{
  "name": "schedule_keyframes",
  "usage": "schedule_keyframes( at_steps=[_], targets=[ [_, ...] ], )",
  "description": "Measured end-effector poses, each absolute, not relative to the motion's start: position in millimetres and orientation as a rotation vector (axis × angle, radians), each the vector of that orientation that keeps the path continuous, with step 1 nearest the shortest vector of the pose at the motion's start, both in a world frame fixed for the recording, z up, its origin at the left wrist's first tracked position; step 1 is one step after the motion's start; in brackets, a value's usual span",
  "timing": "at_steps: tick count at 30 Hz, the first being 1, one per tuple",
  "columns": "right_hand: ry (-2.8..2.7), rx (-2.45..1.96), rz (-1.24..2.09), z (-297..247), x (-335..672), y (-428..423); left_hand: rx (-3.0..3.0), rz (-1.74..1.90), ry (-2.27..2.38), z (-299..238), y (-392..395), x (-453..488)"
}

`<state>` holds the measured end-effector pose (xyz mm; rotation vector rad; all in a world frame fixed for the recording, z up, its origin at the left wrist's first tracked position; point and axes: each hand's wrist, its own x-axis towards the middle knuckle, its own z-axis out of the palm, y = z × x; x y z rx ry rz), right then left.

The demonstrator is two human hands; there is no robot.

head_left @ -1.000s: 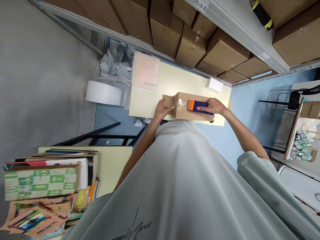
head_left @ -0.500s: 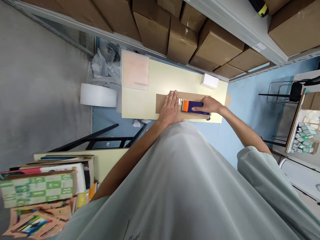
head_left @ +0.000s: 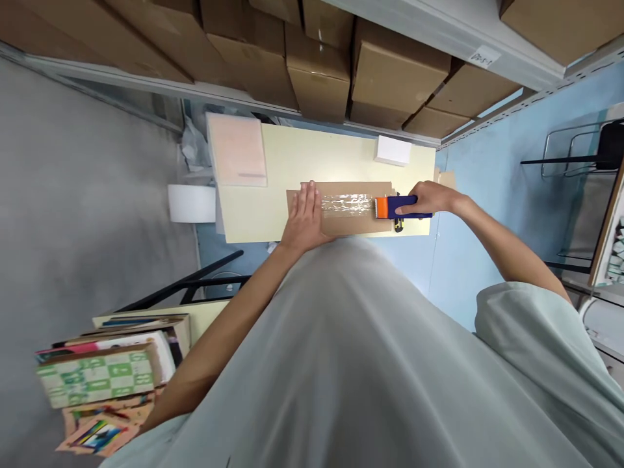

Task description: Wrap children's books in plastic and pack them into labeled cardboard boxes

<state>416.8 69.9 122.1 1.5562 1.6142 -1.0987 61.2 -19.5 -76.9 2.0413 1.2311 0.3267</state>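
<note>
A flat brown cardboard box (head_left: 355, 222) lies on the pale yellow table (head_left: 302, 156). My left hand (head_left: 305, 218) presses flat on its left end, fingers spread. My right hand (head_left: 429, 197) grips a blue and orange tape dispenser (head_left: 396, 207) at the box's right end. A shiny strip of clear tape (head_left: 347, 203) runs along the box top between my two hands.
A pink-white pad (head_left: 237, 151) and a small white box (head_left: 392, 150) sit on the table. Shelves of brown cartons (head_left: 394, 68) stand behind it. A white roll (head_left: 191, 203) lies on the floor at left. Stacked colourful books (head_left: 104, 377) sit on a nearer table at lower left.
The box went from standing to lying flat. My left hand moved onto its top and stayed at the left end while my right hand drew the dispenser rightward, laying tape.
</note>
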Motion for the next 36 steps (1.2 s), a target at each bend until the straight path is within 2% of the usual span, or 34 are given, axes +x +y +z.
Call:
schedule_keyframes(
  at_steps=[18, 36],
  targets=[
    [1.626, 1.558, -1.262, 75, 529, 74, 1.959, 0.111, 1.389, -57, -11, 74],
    [1.655, 1.487, -1.448, 34, 557, 76, 1.829, 0.095, 1.476, -36, -7, 94]
  ],
)
